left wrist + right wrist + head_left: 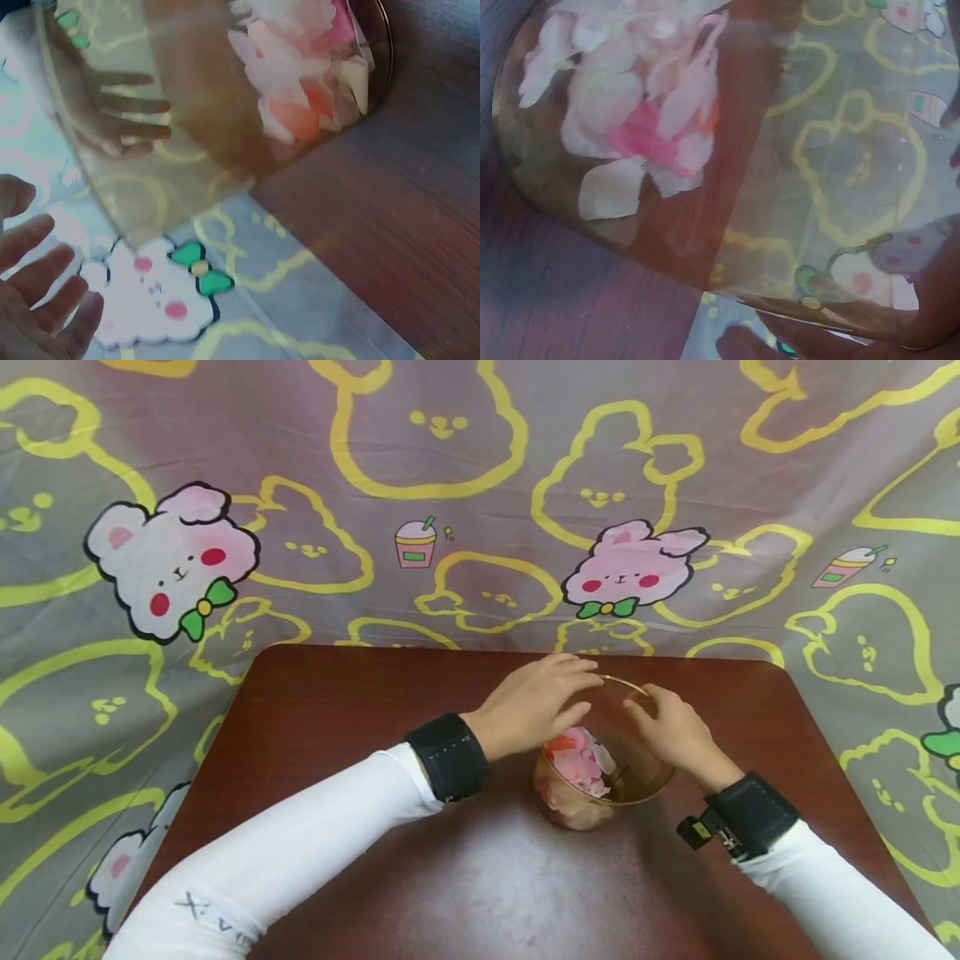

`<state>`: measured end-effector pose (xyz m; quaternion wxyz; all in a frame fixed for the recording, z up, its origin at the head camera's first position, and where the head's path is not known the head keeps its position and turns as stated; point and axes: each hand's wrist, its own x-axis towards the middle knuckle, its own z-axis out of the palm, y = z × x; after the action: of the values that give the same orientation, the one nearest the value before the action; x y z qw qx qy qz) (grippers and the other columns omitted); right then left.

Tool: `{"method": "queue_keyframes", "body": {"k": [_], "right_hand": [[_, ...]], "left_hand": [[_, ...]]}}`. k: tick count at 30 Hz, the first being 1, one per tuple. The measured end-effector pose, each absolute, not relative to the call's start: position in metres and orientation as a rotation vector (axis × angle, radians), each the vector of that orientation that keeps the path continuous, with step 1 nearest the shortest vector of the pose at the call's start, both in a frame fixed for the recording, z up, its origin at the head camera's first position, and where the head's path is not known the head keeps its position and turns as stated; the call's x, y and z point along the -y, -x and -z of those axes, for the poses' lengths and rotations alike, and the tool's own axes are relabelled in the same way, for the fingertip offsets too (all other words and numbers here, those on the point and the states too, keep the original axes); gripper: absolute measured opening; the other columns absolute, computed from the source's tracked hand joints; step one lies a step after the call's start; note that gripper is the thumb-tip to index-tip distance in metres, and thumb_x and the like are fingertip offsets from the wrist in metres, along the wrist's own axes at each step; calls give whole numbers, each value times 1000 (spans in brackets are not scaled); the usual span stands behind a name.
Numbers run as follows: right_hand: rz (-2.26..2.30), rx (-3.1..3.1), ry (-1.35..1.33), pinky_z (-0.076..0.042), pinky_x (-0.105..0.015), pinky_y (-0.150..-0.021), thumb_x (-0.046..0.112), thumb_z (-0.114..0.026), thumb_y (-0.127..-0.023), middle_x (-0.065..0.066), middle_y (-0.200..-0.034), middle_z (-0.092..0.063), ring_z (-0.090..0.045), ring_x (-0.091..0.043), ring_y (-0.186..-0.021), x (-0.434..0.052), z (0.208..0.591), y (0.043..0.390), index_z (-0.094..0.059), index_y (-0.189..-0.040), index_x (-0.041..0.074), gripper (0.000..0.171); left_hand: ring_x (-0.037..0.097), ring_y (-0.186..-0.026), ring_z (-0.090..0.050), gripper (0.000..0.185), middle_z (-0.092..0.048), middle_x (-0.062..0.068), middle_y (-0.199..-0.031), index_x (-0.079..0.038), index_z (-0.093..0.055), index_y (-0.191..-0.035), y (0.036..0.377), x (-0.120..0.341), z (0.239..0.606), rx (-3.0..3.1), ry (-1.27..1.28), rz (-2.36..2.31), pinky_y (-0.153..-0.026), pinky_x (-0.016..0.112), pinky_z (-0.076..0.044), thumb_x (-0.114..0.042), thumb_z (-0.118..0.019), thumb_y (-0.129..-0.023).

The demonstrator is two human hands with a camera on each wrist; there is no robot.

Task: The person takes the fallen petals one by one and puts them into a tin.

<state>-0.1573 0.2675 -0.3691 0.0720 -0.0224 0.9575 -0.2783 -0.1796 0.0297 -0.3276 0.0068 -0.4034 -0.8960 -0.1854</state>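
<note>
A clear amber-tinted glass vase [647,768] with a thin gold rim is on the brown table. Pink, white and orange petals [581,767] lie heaped inside, low in the glass; the right wrist view shows the petals [615,94] through its wall. My right hand [678,731] grips the right side of the rim. At the upper left of the mouth, my left hand [536,702] hovers with its fingers stretched out. In the left wrist view, a gap separates the left hand [49,277] from the vase [187,187], and the right hand's fingers show through the glass.
The dark reddish-brown table [337,710] has rounded far corners. A grey cloth [480,460] with yellow rabbit outlines hangs behind and beside it. Light glares off the tabletop in front of the vase.
</note>
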Motion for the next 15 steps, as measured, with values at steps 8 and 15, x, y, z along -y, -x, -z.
{"method": "queue_keyframes", "body": {"k": [8,15], "right_hand": [[837,-2940,173,-24,-68,-117,47,-52,-102,-26,-161,-32,-28,-49,-148,-255,355,154,-36,-154,5,69],[714,-3162,425,-4,-69,-121,55,-64,-91,-18,-167,-26,-14,-45,-155,-215,346,129,-39,-156,17,80]], "left_hand": [[30,-151,-34,51,-44,7,-159,-16,-54,-147,173,33,331,2840,1016,660,-120,53,-33,-34,-61,-100],[35,-156,-22,64,-31,8,-167,-21,-44,-154,148,77,330,2843,1038,506,-121,59,-26,-50,-59,-98]]}}
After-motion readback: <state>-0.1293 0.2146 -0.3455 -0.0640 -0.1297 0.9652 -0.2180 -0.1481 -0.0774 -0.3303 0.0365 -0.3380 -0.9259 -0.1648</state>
